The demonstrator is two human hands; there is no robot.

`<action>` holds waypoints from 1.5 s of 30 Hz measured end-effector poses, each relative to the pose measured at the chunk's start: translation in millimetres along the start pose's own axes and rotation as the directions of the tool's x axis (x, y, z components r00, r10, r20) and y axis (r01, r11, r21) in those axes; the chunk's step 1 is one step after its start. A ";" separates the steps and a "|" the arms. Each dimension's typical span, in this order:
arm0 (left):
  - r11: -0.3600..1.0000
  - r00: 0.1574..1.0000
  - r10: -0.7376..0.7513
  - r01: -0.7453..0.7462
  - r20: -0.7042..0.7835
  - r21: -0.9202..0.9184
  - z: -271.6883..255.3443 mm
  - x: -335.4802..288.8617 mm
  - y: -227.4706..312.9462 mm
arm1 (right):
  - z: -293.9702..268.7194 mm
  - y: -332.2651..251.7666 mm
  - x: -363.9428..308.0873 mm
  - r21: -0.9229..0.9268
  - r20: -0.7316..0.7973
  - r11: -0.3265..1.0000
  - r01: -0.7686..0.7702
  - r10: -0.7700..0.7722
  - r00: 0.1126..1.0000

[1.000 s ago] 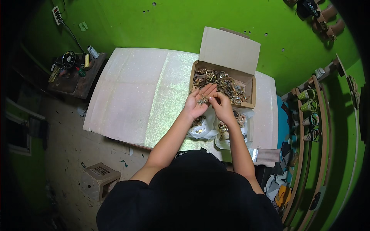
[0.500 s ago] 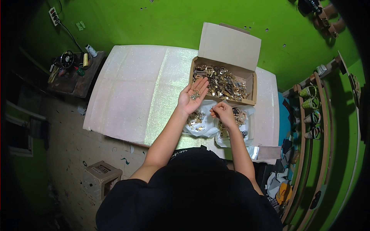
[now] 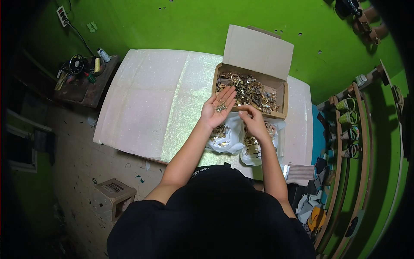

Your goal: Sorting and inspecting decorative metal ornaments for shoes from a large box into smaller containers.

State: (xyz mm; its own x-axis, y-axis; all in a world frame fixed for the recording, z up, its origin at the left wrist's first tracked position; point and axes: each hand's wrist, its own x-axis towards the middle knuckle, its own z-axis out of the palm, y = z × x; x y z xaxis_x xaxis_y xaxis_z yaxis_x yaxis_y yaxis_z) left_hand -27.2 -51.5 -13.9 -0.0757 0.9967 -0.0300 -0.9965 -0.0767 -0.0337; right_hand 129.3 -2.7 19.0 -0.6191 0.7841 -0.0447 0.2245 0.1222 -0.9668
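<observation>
My left hand [image 3: 219,108] is palm up with its fingers stretched out, above the near left corner of the cardboard box. A small heap of silvery metal pieces [image 3: 221,107] rests on its palm, too small to name. To its right, my right hand [image 3: 253,121] has bent fingers, with thumb and fingertips close together toward the left palm. Whatever they may hold is too small to make out. Below the hands stand a white plastic bag [image 3: 227,146] with shiny metal bits and a second plastic-lined container [image 3: 251,160] with gold and dark metal fittings.
The open cardboard box [image 3: 280,114] behind my hands is heaped with metal buckles and fittings [image 3: 254,88]. All this stands on a glittery white table sheet [image 3: 142,95]. A striped flat piece [image 3: 301,172] lies front right. A shoe rack [image 3: 360,151] flanks the right side, a stool [image 3: 114,192] the lower left.
My right hand has risen slightly toward the left palm, and its pinched fingers have loosened and lengthened. The left hand stays nearly still with the metal pieces on it.
</observation>
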 end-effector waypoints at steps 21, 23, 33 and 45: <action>0.980 1.000 -0.006 0.006 -0.003 0.198 14.4 0.5 -12.5 | 13.6 -43.1 16.5 -0.716 0.231 0.430 0.550 -0.598 0.768; 0.981 1.000 -0.003 0.006 -0.016 0.196 13.6 0.9 -12.5 | 12.6 -42.0 17.6 -0.721 0.238 0.435 0.539 -0.575 0.783; 0.991 1.000 -0.016 0.014 0.014 0.130 7.9 4.9 -7.7 | 17.7 -36.9 18.3 -0.598 0.044 0.696 0.398 -0.467 0.883; 1.000 1.000 -0.008 0.008 -0.018 -0.005 12.5 5.1 0.2 | 4.9 13.0 13.4 0.621 0.122 0.731 -0.283 0.266 0.956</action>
State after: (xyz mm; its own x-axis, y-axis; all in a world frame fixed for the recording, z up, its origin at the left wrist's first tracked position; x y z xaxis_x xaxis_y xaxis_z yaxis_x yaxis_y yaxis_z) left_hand -28.2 -46.1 -1.6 -0.0670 0.9966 -0.0475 -0.9969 -0.0688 -0.0388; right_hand 120.2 6.4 4.5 -0.6241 0.7078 -0.3309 -0.1278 -0.5103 -0.8505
